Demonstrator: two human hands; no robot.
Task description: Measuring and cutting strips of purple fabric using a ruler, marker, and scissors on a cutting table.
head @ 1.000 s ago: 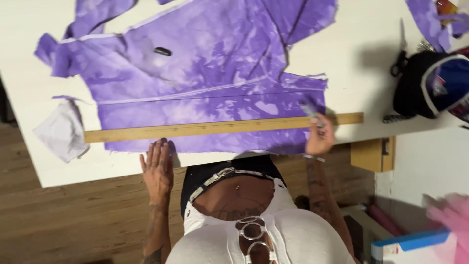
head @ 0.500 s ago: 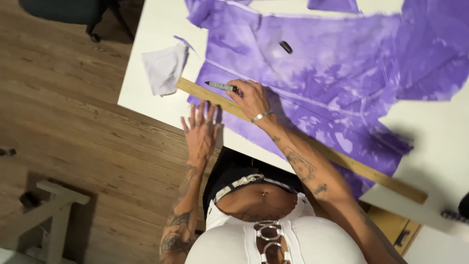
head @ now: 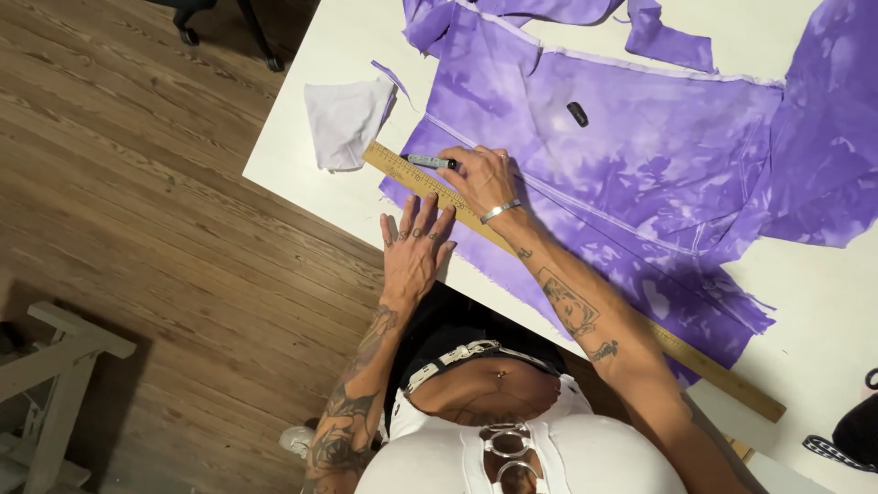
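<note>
A large purple tie-dyed fabric (head: 640, 155) lies spread on a white table (head: 293, 178). A long wooden ruler (head: 393, 165) runs diagonally along the fabric's near edge. My right hand (head: 480, 178) is shut on a grey marker (head: 430, 162), whose tip is at the ruler's left end. My left hand (head: 416, 247) lies flat at the table's edge, fingers spread, with the fingertips against the ruler. My right forearm crosses over the middle of the ruler and hides it there.
A white cloth scrap (head: 343, 119) lies left of the ruler's end. A small black object (head: 577, 113) rests on the fabric. Wooden floor, a pale sawhorse (head: 55, 366) and a chair base (head: 219, 18) are to the left. A black bag (head: 855, 434) sits at lower right.
My right hand, holding the marker, has travelled along the ruler from its right end to its left end. My left hand stays flat by the ruler. The view has swung round.
</note>
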